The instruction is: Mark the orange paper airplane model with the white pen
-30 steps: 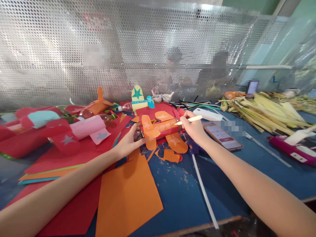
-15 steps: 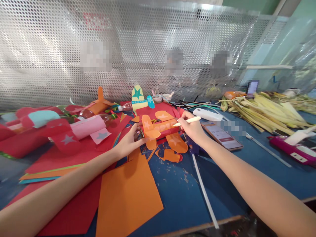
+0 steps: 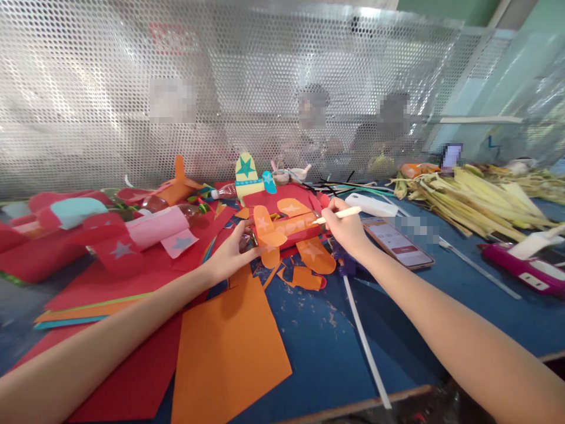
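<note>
Head view: the left hand (image 3: 229, 254) pinches the nose of a red-and-orange paper plane (image 3: 289, 232) lying mid-counter (image 3: 441, 306). The right hand (image 3: 348, 229) grips a cream stick tool (image 3: 338, 215), tip on the fuselage. The plane looks light and easily crushed; best held by its tube body, not its wings.

Surface: blue table (image 3: 318, 341) | near edge: orange sheet (image 3: 227, 347), red sheet (image 3: 132, 383), white strip (image 3: 364, 341) | right: phone (image 3: 397, 242), leaf pile (image 3: 477, 197), pink tool (image 3: 525, 265) | left: red paper (image 3: 110, 277)
</note>
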The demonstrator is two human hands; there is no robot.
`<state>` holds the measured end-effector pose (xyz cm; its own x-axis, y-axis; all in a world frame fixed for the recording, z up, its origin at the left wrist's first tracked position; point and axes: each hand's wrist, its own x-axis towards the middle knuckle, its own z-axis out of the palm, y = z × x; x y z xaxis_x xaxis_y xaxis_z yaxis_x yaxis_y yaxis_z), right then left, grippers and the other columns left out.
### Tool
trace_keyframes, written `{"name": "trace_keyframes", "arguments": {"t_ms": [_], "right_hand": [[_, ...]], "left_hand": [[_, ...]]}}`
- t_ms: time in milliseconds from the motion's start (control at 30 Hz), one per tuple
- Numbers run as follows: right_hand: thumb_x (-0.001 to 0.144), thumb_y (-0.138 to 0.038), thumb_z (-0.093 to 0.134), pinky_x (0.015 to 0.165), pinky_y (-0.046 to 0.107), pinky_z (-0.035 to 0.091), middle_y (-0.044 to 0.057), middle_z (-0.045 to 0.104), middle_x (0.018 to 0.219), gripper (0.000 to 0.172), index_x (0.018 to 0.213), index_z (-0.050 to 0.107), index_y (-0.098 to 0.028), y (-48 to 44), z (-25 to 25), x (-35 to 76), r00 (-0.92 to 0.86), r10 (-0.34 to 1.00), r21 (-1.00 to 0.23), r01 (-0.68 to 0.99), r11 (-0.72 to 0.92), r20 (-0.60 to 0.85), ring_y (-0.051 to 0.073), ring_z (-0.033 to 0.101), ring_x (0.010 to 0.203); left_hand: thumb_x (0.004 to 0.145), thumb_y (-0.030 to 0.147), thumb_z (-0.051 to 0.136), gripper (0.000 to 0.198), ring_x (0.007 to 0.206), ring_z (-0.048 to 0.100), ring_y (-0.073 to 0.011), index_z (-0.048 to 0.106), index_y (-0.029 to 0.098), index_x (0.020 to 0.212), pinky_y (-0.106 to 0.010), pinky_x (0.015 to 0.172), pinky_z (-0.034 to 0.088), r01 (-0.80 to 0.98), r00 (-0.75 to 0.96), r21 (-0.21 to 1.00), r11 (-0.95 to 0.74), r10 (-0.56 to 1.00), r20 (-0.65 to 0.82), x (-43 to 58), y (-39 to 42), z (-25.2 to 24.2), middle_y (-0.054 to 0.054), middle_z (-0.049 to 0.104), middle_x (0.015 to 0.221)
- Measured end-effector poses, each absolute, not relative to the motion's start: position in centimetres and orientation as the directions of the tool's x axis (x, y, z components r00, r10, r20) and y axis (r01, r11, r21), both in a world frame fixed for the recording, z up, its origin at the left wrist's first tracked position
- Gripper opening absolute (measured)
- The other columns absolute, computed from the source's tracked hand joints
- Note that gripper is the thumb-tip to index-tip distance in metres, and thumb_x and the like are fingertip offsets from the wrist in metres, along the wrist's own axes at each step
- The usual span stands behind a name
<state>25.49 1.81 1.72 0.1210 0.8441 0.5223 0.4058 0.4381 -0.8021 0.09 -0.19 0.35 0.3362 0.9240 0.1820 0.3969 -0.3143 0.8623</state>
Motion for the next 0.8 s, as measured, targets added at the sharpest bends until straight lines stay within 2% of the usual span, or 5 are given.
{"name": "trace_keyframes", "arguments": {"t_ms": [133, 800], "right_hand": [[0.067, -0.026, 0.049, 0.053, 0.028, 0.032, -0.005, 0.043, 0.048, 0.019, 0.054, 0.036, -0.024, 1.73, 1.86, 25.47, 0.123, 0.845, -0.808, 0.393, 0.440, 0.520, 0.014, 0.043, 0.053], [0.069, -0.025, 0.049, 0.052, 0.027, 0.033, -0.005, 0.042, 0.048, 0.021, 0.054, 0.035, -0.024, 1.72, 1.93, 25.49, 0.128, 0.863, -0.825, 0.390, 0.410, 0.489, 0.014, 0.043, 0.054]], "left_hand": [[0.073, 0.046, 0.059, 0.057, 0.101, 0.059, -0.0229, 0.035, 0.018, 0.117, -0.039, 0.090, 0.048, 0.383, 0.340, 0.867, -0.319, 0.921, 0.189, 0.12, -0.24, 0.35, -0.008, 0.051, 0.109], [0.074, 0.046, 0.059, 0.055, 0.096, 0.059, -0.0216, 0.036, 0.020, 0.117, -0.035, 0.081, 0.051, 0.408, 0.339, 0.855, -0.322, 0.922, 0.186, 0.02, -0.33, 0.39, -0.006, 0.051, 0.106]]}}
